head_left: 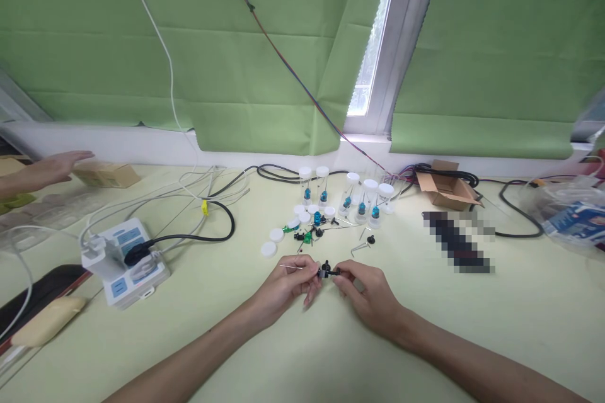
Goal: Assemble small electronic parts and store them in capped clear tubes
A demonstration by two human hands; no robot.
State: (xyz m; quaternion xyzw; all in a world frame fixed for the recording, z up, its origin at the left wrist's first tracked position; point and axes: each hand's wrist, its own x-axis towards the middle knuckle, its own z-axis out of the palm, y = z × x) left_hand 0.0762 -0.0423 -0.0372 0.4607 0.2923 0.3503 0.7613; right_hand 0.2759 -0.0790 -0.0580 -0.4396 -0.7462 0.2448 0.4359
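Between my hands, just above the table, is a small black part with a round knob on top. My left hand pinches its left side, and a thin metal rod sticks out leftward from the same fingers. On the other side, my right hand has thumb and forefinger closed on the part's black right end. Just beyond lie loose green pieces, black knobbed pieces, a hex key and several white caps. Fingertips hide some of the held part.
Several clear tubes with white caps and blue pieces inside stand farther back. A power strip with plugs and cables is at left. An open cardboard box and a plastic bag are at right. Another person's hand reaches in at far left.
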